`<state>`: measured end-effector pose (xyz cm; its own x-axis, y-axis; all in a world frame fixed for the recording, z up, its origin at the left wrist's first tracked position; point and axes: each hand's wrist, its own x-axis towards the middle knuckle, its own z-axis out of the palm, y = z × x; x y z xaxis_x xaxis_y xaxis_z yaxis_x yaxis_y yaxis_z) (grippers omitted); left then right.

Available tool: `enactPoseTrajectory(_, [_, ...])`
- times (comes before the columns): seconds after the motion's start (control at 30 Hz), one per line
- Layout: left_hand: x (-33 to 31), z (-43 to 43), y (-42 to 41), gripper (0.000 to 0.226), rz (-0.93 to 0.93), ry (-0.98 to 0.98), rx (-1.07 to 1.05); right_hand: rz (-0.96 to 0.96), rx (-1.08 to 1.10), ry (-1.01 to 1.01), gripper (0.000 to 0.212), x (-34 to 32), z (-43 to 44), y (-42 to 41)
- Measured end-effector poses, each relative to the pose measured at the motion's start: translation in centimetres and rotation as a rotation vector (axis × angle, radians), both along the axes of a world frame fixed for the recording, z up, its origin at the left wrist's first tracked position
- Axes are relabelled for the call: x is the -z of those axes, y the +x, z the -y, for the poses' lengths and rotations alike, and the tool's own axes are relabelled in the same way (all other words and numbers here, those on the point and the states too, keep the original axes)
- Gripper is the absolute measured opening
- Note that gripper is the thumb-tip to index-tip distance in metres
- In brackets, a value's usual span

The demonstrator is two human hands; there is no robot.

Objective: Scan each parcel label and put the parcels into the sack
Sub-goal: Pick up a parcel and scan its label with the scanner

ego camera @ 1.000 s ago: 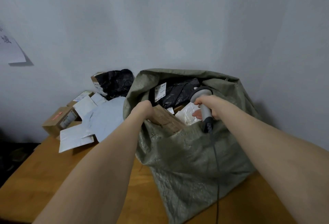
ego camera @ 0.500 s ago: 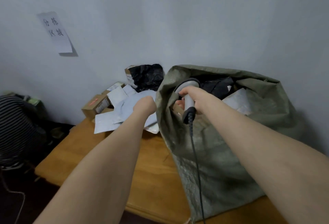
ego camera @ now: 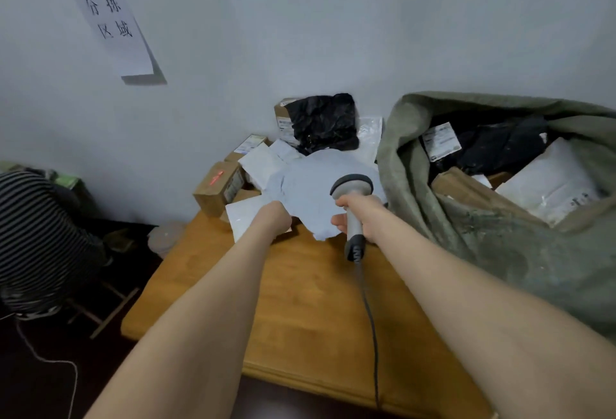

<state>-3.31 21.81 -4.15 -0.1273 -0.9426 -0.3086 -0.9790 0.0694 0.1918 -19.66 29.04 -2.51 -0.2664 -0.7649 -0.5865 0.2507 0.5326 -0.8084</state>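
A large olive woven sack (ego camera: 500, 245) stands open on the right of the wooden table (ego camera: 310, 312). It holds a black bag with a label (ego camera: 500, 148), a white mailer (ego camera: 550, 188) and a brown box (ego camera: 466, 188). Left of it lies a pile of parcels: a grey mailer (ego camera: 310, 188) on top, a white envelope (ego camera: 245, 215), a cardboard box (ego camera: 216, 188) with a red scan line on it, and a black bag (ego camera: 323, 122). My right hand (ego camera: 361, 217) grips a grey corded scanner (ego camera: 351, 187) over the grey mailer. My left hand (ego camera: 271, 218) rests at that mailer's left edge, fingers hidden.
A paper sign (ego camera: 113, 28) hangs on the grey wall. A person in a striped top (ego camera: 36, 238) sits low at the left, beyond the table's edge. The scanner cable (ego camera: 370, 318) trails across the table toward me. A white cord (ego camera: 50, 362) lies on the dark floor.
Both hands have left the sack mouth and moved left to the parcel pile. The view has swung left with them. The scanner now points at the pile.
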Motion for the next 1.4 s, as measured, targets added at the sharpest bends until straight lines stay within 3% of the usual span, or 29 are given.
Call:
enactPoseTrajectory(0.33, [4.5,5.5,1.2,0.015,-0.100,0.108,0.045,-0.121,0.185,0.073,0.014,4.3,5.3,2.3])
enactPoseTrajectory(0.53, [4.9,10.6,1.0,0.024,-0.102,0.137,0.055,-0.109,0.199,0.069,0.023,5.7,11.1,1.3])
enactPoseTrajectory(0.6, [4.6,13.0,1.0,0.033,-0.150,0.136,-0.004,-0.140,0.223,0.069,0.025,6.0,13.2,1.1])
enactPoseTrajectory(0.7, [4.9,16.2,0.4,0.017,-0.304,0.142,-0.102,-0.278,0.241,0.095,0.024,6.4,16.0,0.5])
enactPoseTrajectory(0.73, [5.1,17.1,0.2,0.024,-0.336,0.151,-0.114,-0.318,0.237,0.110,0.021,6.6,16.7,0.3])
enactPoseTrajectory(0.8, [5.9,19.3,-0.5,0.062,-0.333,0.176,-0.097,-0.351,0.235,0.131,0.018,7.3,17.8,-0.4])
enactPoseTrajectory(0.87, [6.7,21.8,-1.2,0.087,-0.296,0.161,-0.053,-0.358,0.239,0.147,0.018,8.3,18.8,-0.8])
enactPoseTrajectory(1.0, [7.4,27.0,-2.7,0.105,-0.237,0.146,-0.009,-0.373,0.250,0.229,0.020,10.0,20.6,-1.3])
enactPoseTrajectory(1.17, [9.0,30.7,-3.9,0.102,-0.259,0.237,-0.012,-0.397,0.290,0.330,0.021,11.6,21.9,-1.6])
enactPoseTrajectory(1.27, [9.0,31.2,-3.9,0.092,-0.207,0.125,0.049,-0.387,0.327,0.338,0.028,11.9,22.2,-1.5])
enactPoseTrajectory(1.4, [6.7,31.3,-4.2,0.070,-0.552,0.253,0.067,-0.374,0.365,0.337,0.041,11.0,22.3,-0.6])
